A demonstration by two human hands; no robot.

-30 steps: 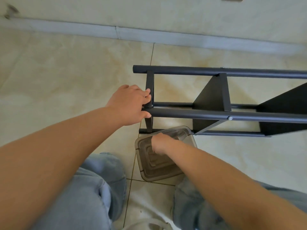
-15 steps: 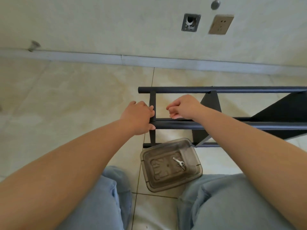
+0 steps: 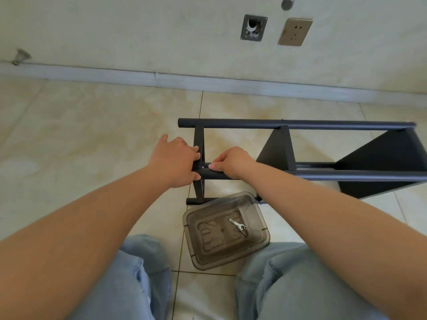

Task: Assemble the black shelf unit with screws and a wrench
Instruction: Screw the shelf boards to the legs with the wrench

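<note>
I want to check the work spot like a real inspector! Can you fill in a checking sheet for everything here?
Surface: beige floor tiles, dark grout lines.
Job's things: black shelf frame lies on its side; small metal wrench in clear plastic container beside the frame.
Clutter: nothing seen.
Grips: left hand holds the frame's end upright; right hand pinches at the joint beside it; what it pinches is hidden.
Cables: nothing seen.
Surroundings: wall socket, open wall box, grey skirting, knees in blue jeans.
</note>
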